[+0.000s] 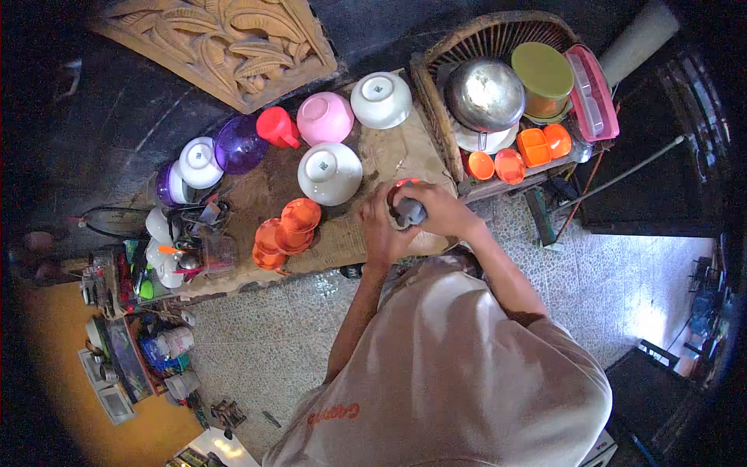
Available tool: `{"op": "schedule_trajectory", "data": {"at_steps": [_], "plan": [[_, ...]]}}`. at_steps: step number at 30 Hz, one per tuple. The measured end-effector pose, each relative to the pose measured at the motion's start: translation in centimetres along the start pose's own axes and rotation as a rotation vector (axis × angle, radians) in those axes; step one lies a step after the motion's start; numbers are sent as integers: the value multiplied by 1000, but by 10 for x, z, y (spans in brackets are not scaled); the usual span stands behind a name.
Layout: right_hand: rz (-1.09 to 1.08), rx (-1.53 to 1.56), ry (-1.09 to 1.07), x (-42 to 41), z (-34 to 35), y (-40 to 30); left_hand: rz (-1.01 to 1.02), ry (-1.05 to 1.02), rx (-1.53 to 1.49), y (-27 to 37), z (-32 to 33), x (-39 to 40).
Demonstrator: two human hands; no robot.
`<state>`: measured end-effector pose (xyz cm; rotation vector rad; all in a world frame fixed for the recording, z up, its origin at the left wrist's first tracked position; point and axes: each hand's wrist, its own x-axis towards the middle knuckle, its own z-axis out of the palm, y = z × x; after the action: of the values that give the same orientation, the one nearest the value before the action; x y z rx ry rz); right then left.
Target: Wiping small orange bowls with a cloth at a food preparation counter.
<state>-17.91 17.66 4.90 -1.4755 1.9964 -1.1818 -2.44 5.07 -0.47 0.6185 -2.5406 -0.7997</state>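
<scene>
My left hand (378,225) grips the near-left side of a small rounded vessel over the work table. From the right, my right hand (446,210) curls its fingers round a grey piece (411,212), perhaps cloth, at the vessel's mouth. A red bit (407,182) shows past my fingers; what it belongs to is hidden. Left of my hands, a white bowl (330,175) lies upside down on the cardboard-covered table (379,152). Several orange dishes (286,233) sit in a cluster near the table's front edge.
Behind stand an upturned pink bowl (325,118), another white bowl (381,100), a red mug (278,127) and a purple bowl (240,145). Utensils and a clear container (220,255) crowd the left end. A wooden rack (435,111) at right holds a metal bowl (485,95) and orange dishes.
</scene>
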Motion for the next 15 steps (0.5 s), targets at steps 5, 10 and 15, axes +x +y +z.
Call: {"op": "schedule_trajectory", "data": {"at_steps": [5,10,15], "plan": [[96,108,-147,-12,-40,-6,24,15,-7,-1,-1,-1],[281,251,256,-33,-55,8,3,10,17,5,-5,0],[352,404,417,-58,-48,36,94,74,-21,4,-2,-1]]}}
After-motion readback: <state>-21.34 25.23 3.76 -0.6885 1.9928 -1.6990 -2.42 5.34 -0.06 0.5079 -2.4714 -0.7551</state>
